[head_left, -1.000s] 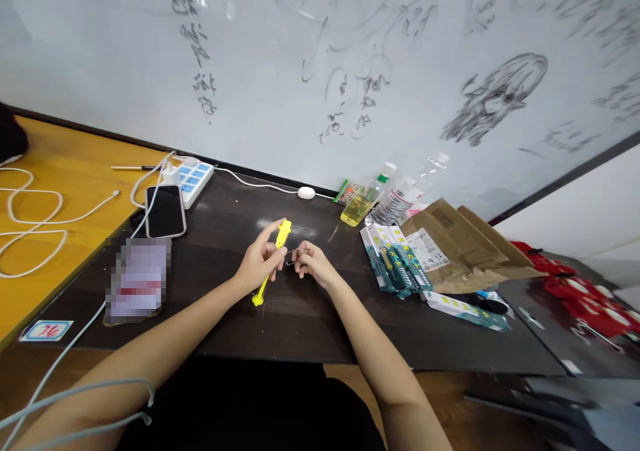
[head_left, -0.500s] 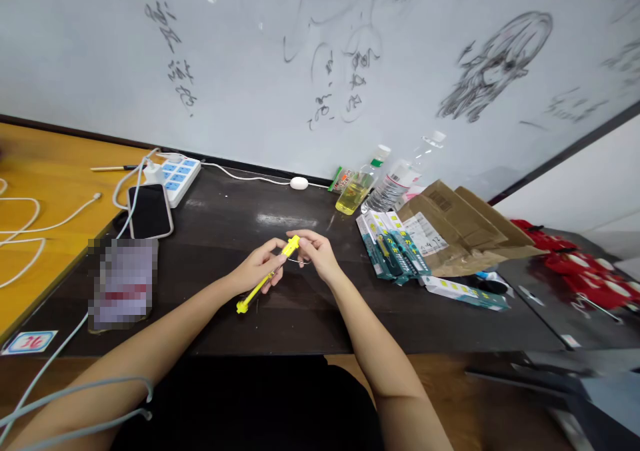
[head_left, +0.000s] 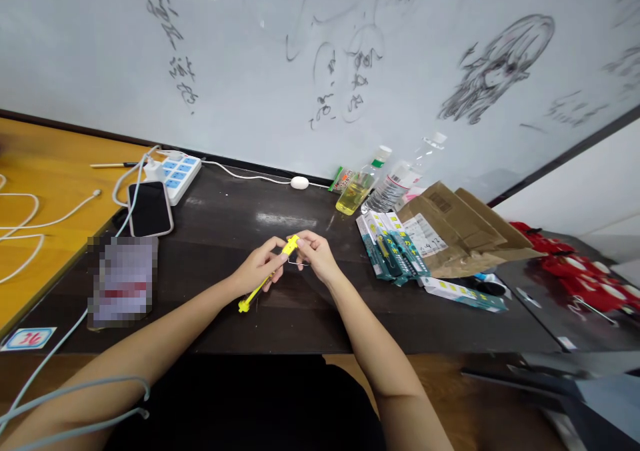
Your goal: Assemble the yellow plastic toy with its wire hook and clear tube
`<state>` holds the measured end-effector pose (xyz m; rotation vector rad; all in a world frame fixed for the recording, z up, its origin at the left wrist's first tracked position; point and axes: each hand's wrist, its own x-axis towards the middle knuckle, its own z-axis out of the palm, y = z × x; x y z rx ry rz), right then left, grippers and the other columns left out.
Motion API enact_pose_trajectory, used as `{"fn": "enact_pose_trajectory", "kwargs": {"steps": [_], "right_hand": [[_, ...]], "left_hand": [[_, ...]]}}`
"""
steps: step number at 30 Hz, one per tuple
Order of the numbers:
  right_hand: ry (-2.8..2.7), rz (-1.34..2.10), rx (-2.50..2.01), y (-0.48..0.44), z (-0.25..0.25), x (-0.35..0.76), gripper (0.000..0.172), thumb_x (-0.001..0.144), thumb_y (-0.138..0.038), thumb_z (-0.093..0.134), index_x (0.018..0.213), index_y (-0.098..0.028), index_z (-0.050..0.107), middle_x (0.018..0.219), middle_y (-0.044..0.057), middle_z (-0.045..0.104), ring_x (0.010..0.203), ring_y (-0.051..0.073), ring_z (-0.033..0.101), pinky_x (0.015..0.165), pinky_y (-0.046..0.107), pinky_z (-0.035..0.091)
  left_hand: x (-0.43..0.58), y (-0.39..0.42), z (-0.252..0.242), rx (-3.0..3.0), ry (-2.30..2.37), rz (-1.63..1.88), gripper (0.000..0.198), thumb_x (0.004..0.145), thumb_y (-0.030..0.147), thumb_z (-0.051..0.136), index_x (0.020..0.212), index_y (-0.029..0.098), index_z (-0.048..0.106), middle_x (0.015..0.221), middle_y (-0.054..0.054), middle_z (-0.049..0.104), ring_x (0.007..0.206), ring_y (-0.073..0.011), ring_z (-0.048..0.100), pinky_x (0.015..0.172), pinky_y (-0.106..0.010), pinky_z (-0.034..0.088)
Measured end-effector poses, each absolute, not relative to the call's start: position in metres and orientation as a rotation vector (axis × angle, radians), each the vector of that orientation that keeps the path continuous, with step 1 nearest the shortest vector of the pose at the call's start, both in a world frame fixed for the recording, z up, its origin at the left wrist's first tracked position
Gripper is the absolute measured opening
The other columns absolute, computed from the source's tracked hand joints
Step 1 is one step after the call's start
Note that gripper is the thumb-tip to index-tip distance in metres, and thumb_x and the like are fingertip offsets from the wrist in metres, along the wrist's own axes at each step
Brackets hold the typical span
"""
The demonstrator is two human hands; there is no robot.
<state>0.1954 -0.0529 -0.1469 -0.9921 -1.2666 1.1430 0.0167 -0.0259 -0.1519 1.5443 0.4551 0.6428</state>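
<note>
A slim yellow plastic part (head_left: 291,244) slants over the dark table in the head view, with a block at its upper end and a small jagged foot at its lower end. My left hand (head_left: 263,264) is closed around its middle, just below the block. My right hand (head_left: 315,251) has thumb and fingers pinched at the block's upper right edge. Between my right fingers and the block runs a thin pale wire (head_left: 299,262). The fingers cover where the wire ends.
Several teal-and-white boxes (head_left: 393,244) and an open cardboard box (head_left: 450,231) stand at the right. Behind them are a bottle of yellow liquid (head_left: 354,194) and a water bottle (head_left: 393,187). A phone (head_left: 150,209) and a power strip (head_left: 183,176) lie at the left.
The yellow part has turned slightly in my left hand, so the block's broad face shows more. The pale wire sits a little differently by my right fingers. Both hands stay nearly in place.
</note>
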Motion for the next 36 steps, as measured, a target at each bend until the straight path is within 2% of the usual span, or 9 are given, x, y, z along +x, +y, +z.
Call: {"fn": "enact_pose_trajectory", "kwargs": {"steps": [11, 20, 28, 32, 36], "right_hand": [[-1.219, 1.287, -0.916, -0.054, -0.146, 0.194, 0.031, 0.079, -0.042, 0.062, 0.095, -0.016, 0.063, 0.044, -0.012, 0.028, 0.037, 0.003, 0.024, 0.036, 0.019, 0.047], [-1.260, 1.288, -0.972, -0.048, -0.151, 0.201, 0.035, 0.077, -0.045, 0.064, 0.097, -0.016, 0.064, 0.046, -0.012, 0.028, 0.038, 0.003, 0.023, 0.038, 0.019, 0.047], [-1.234, 1.293, -0.944, -0.048, -0.150, 0.200, 0.034, 0.080, -0.043, 0.061, 0.099, -0.016, 0.063, 0.048, -0.012, 0.024, 0.039, 0.004, 0.021, 0.038, 0.019, 0.046], [-1.174, 1.281, -0.956, -0.048, -0.148, 0.201, 0.031, 0.078, -0.042, 0.063, 0.095, -0.016, 0.064, 0.048, -0.011, 0.024, 0.040, 0.004, 0.021, 0.037, 0.019, 0.044], [-1.114, 1.281, -0.946, -0.048, -0.144, 0.206, 0.030, 0.077, -0.041, 0.064, 0.094, -0.017, 0.063, 0.048, -0.011, 0.023, 0.040, 0.004, 0.021, 0.038, 0.018, 0.042]], "left_hand": [[0.023, -0.027, -0.155, 1.415, 0.429, 0.635, 0.028, 0.088, 0.047, 0.048, 0.098, 0.022, 0.039, 0.046, 0.011, 0.051, 0.025, -0.0053, 0.040, 0.028, -0.012, 0.033], [0.022, -0.027, -0.158, 1.535, 0.571, 0.710, 0.032, 0.085, 0.048, 0.051, 0.102, 0.022, 0.044, 0.048, 0.010, 0.050, 0.027, -0.0048, 0.042, 0.029, -0.012, 0.032], [0.023, -0.024, -0.154, 1.414, 0.505, 0.612, 0.035, 0.085, 0.051, 0.050, 0.102, 0.021, 0.043, 0.046, 0.008, 0.054, 0.026, -0.0077, 0.044, 0.029, -0.014, 0.032], [0.024, -0.022, -0.153, 1.327, 0.461, 0.575, 0.040, 0.086, 0.050, 0.047, 0.111, 0.019, 0.043, 0.054, 0.003, 0.061, 0.032, -0.0106, 0.052, 0.034, -0.017, 0.038], [0.026, -0.017, -0.158, 1.243, 0.443, 0.486, 0.036, 0.086, 0.043, 0.049, 0.111, 0.018, 0.042, 0.071, -0.005, 0.069, 0.050, -0.0164, 0.065, 0.048, -0.024, 0.048]]}}
